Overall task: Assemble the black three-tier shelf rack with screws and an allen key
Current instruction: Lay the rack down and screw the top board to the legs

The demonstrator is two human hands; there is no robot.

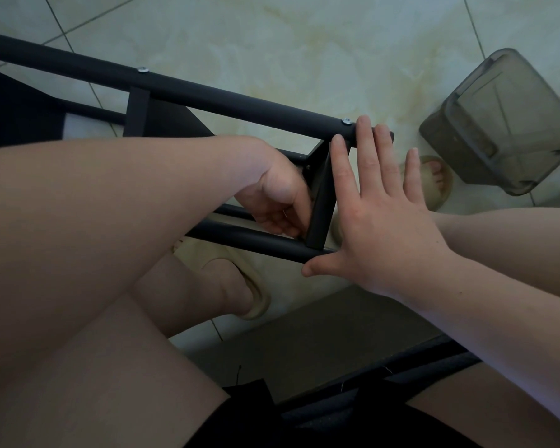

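Seated above a pale marbled tile floor (272,43), looking down on a black tubular metal rack frame (240,106) stretched from 10 o'clock to just right of centre. Joined near that end by a flat black crosspiece (320,195) running down to a lower black tube (259,240). Fastened along the upper tube with a silver screw head (143,70) at 11 o'clock and a second silver screw head (347,121) just beside the fingertips.

Bracing the frame's end with the right hand (379,221): flat, fingers straight and spread, tips laid over the upper tube, thumb touching the end of the lower tube. Reaching in from 9 o'clock with the left hand (278,198), fingers curled close against the crosspiece at its joint with the lower tube; impossible to tell of any tool or screw inside that curl.

Off at 2 o'clock, well apart from the frame, a smoky grey translucent plastic container (505,124) tipped on the floor. Wearing beige slippers: one (240,286) just below the lower tube, another (434,182) at 3 o'clock beyond the right fingertips. Black shorts (240,415) along the 6 o'clock edge.
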